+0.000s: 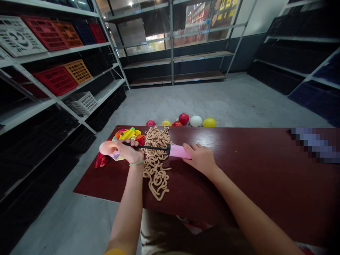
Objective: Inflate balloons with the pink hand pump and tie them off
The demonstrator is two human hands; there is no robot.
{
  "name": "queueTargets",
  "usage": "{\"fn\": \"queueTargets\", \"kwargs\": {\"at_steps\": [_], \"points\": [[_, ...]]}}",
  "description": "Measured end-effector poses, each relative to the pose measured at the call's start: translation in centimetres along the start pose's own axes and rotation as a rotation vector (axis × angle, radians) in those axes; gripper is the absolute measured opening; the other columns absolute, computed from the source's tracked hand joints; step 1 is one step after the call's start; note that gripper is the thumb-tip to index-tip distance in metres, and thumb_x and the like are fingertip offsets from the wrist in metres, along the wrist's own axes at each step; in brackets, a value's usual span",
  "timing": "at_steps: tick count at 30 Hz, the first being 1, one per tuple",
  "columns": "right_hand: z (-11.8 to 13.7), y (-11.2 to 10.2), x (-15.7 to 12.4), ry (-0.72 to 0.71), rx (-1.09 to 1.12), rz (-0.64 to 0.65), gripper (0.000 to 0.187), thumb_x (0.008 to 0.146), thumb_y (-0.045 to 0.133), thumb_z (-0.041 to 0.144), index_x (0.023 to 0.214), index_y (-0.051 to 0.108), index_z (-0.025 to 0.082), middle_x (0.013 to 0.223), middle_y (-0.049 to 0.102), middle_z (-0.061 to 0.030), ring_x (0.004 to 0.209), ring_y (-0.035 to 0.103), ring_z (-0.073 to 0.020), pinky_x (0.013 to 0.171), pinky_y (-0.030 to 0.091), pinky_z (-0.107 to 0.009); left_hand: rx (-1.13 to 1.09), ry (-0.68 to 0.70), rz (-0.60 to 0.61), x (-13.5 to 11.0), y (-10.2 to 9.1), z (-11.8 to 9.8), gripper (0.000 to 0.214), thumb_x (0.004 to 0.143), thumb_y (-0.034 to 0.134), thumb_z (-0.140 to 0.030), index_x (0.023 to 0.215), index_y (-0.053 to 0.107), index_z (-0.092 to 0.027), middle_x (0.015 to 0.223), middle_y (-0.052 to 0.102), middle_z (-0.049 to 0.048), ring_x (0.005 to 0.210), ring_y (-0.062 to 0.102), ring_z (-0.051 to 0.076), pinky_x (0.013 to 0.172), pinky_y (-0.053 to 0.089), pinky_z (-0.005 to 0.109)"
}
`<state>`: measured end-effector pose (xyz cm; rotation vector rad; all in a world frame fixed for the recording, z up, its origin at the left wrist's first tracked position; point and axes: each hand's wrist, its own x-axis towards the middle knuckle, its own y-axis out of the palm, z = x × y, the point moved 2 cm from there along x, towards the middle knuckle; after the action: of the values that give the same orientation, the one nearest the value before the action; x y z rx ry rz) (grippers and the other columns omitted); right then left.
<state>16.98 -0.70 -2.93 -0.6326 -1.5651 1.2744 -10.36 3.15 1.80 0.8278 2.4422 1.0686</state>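
A balloon hand pump with a pink barrel and a black rod stretches level between my hands above the table. My right hand is wrapped round the pink barrel. At the black handle end, my left hand is closed round the grip. A small, partly filled peach balloon sticks out to the left of that hand; its neck is hidden by my fingers. Behind my left hand lies a heap of flat coloured balloons. Beneath the rod spreads a pile of tan, rope-like strands.
The dark red table has a pixelated patch at its right end. Several inflated balloons, one white, show beyond the far edge. Shelves with plastic crates line the left side; more shelving stands at the back.
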Motion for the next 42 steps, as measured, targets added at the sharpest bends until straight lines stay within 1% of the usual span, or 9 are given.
{"fn": "queueTargets", "kwargs": {"at_steps": [5, 8, 12, 19, 23, 30, 33, 38, 42], "points": [[2.0, 0.4, -0.4, 0.069, 0.09, -0.008, 0.042, 0.085, 0.057, 0.046, 0.122, 0.058, 0.024, 0.1, 0.068, -0.0057, 0.083, 0.06, -0.0207, 0.063, 0.029, -0.03, 0.056, -0.079, 0.234, -5.3, 1.7, 3.6, 0.013, 0.091, 0.046, -0.028, 0.08, 0.041, -0.022, 0.059, 0.041, -0.0063, 0.041, 0.037, 0.008, 0.041, 0.03, 0.023], [3.0, 0.3, -0.3, 0.096, 0.11, -0.002, 0.043, 0.087, 0.056, 0.048, 0.122, 0.058, 0.024, 0.096, 0.068, -0.0042, 0.079, 0.06, -0.0199, 0.062, 0.03, -0.03, 0.081, -0.146, 0.303, -6.8, 1.9, 5.1, 0.016, 0.092, 0.047, -0.032, 0.081, 0.04, -0.022, 0.058, 0.043, -0.0064, 0.04, 0.039, 0.009, 0.042, 0.032, 0.023], [2.8, -0.1, 0.1, 0.022, 0.08, 0.008, 0.041, 0.089, 0.055, 0.047, 0.123, 0.058, 0.024, 0.095, 0.068, -0.0043, 0.081, 0.059, -0.02, 0.064, 0.029, -0.031, 0.091, -0.173, 0.223, -4.8, 1.1, 4.0, 0.018, 0.089, 0.049, -0.032, 0.078, 0.039, -0.022, 0.058, 0.041, -0.007, 0.04, 0.037, 0.007, 0.043, 0.03, 0.022], [-2.0, -0.3, 0.2, -0.037, -0.054, -0.041, 0.041, 0.09, 0.052, 0.046, 0.122, 0.061, 0.022, 0.096, 0.067, -0.007, 0.087, 0.055, -0.0231, 0.069, 0.027, -0.031, 0.03, -0.056, 0.02, 0.0, -0.1, 0.5, 0.01, 0.086, 0.043, -0.021, 0.079, 0.036, -0.021, 0.062, 0.036, -0.0067, 0.045, 0.033, 0.006, 0.045, 0.026, 0.022], [-1.1, -0.1, 0.1, -0.02, -0.052, -0.034, 0.042, 0.087, 0.055, 0.047, 0.121, 0.061, 0.022, 0.096, 0.067, -0.0067, 0.085, 0.056, -0.0223, 0.067, 0.026, -0.031, 0.04, -0.043, 0.021, -1.8, 0.6, 1.7, 0.011, 0.086, 0.042, -0.022, 0.078, 0.034, -0.022, 0.061, 0.033, -0.0072, 0.044, 0.03, 0.007, 0.045, 0.025, 0.023], [1.3, -0.3, -0.3, 0.017, 0.06, -0.015, 0.043, 0.088, 0.054, 0.047, 0.122, 0.058, 0.021, 0.097, 0.068, -0.0053, 0.083, 0.057, -0.0196, 0.065, 0.027, -0.029, 0.125, -0.17, 0.245, -7.7, 1.9, 6.1, 0.019, 0.089, 0.046, -0.036, 0.077, 0.038, -0.023, 0.057, 0.042, -0.0061, 0.04, 0.038, 0.009, 0.043, 0.033, 0.026], [-0.2, -0.3, -0.3, -0.048, 0.024, -0.027, 0.042, 0.089, 0.052, 0.048, 0.12, 0.059, 0.021, 0.095, 0.068, -0.0052, 0.08, 0.057, -0.0195, 0.066, 0.027, -0.03, 0.123, -0.179, 0.23, -6.4, 1.4, 5.5, 0.018, 0.088, 0.047, -0.033, 0.077, 0.037, -0.022, 0.058, 0.042, -0.006, 0.042, 0.04, 0.009, 0.044, 0.034, 0.026], [-2.5, -0.4, -0.2, -0.077, -0.056, -0.051, 0.042, 0.089, 0.054, 0.047, 0.122, 0.06, 0.022, 0.096, 0.068, -0.0055, 0.085, 0.056, -0.0212, 0.068, 0.027, -0.031, 0.076, -0.126, 0.1, -1.7, 0.3, 2.2, 0.01, 0.085, 0.042, -0.021, 0.077, 0.037, -0.021, 0.061, 0.036, -0.0065, 0.043, 0.034, 0.007, 0.044, 0.031, 0.022], [-1.2, -0.2, -0.3, -0.083, -0.048, -0.022, 0.04, 0.088, 0.055, 0.045, 0.12, 0.06, 0.022, 0.096, 0.067, -0.0051, 0.082, 0.057, -0.0206, 0.066, 0.027, -0.031, 0.065, -0.089, 0.052, -2.2, 0.1, 2.3, 0.012, 0.085, 0.041, -0.022, 0.074, 0.036, -0.021, 0.061, 0.034, -0.0063, 0.043, 0.032, 0.007, 0.042, 0.029, 0.022]]}}
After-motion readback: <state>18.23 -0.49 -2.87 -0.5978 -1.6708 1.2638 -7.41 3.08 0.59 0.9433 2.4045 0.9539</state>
